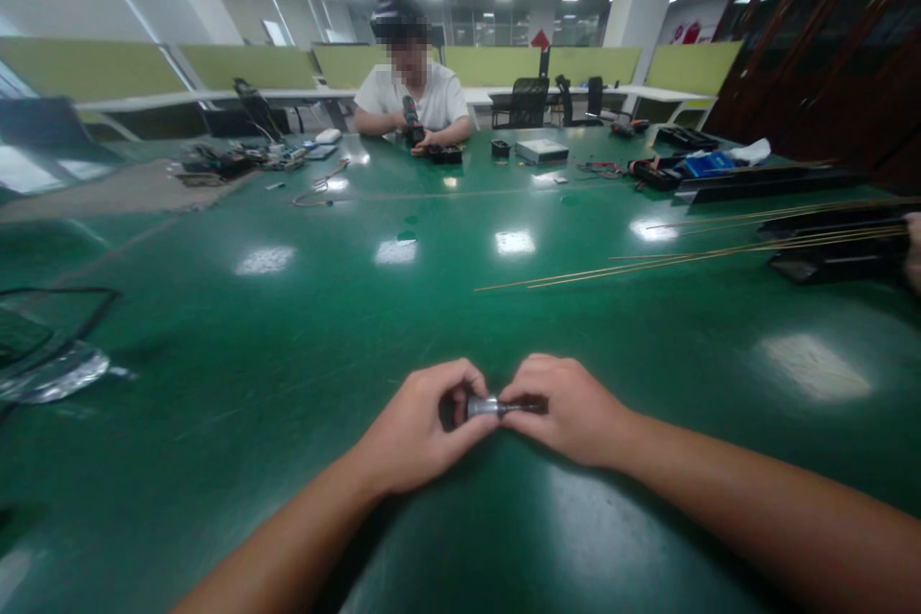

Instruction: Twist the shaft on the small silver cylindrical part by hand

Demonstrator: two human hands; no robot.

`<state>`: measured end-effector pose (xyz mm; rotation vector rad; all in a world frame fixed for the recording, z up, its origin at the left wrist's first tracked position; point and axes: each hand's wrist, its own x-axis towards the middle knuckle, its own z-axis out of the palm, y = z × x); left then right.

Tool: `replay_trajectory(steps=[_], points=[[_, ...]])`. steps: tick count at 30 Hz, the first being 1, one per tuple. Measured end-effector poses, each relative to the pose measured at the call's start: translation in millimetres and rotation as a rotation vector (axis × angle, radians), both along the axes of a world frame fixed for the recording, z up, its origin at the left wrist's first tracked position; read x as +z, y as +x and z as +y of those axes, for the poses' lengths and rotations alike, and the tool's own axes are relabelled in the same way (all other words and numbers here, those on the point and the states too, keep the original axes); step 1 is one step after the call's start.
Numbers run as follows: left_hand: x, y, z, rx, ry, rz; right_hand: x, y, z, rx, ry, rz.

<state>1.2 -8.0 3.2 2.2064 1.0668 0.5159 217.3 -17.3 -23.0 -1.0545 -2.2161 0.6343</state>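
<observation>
Two bare forearms, entering from the bottom edge, left one from lower left, right one from lower right. No sleeve on either up to the frame edge. No watch, band, ring or glove. Left hand (417,432) bare, knuckles rounded, thumb uppermost. Right hand (568,408) bare, back of the hand smooth, fingers short and unadorned. Nails too small to make out.

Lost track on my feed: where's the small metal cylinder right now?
Low centre of the head view: the small metal cylinder is pinched between the left hand and right hand, just above the green table.
</observation>
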Motion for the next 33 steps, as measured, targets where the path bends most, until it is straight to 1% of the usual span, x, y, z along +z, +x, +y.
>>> replay_trajectory(steps=[5, 9, 12, 18, 25, 33], points=[[0.7, 2.4, 0.7, 0.015, 0.000, 0.009, 2.3, 3.8, -0.4, -0.010, -0.001, 0.010], [-0.3, 4.5, -0.2, 0.032, 0.035, 0.047, 5.7, 8.9, -5.9, -0.002, -0.089, 0.043], [-0.9, 3.8, -0.4, 0.025, 0.035, 0.038, 7.2, 14.4, -8.0, 0.018, -0.133, 0.083], [-1.2, 1.4, 0.0, -0.017, 0.057, 0.053, 7.0, 16.3, -6.4, 0.027, -0.042, 0.056], [-0.1, 6.9, -5.1, -0.023, 0.143, 0.110, 4.0, 11.7, -5.8, 0.013, -0.025, 0.059], [0.3, 9.3, -5.1, -0.016, 0.137, 0.093, 2.3, 12.4, -3.4, 0.040, -0.012, 0.063]])
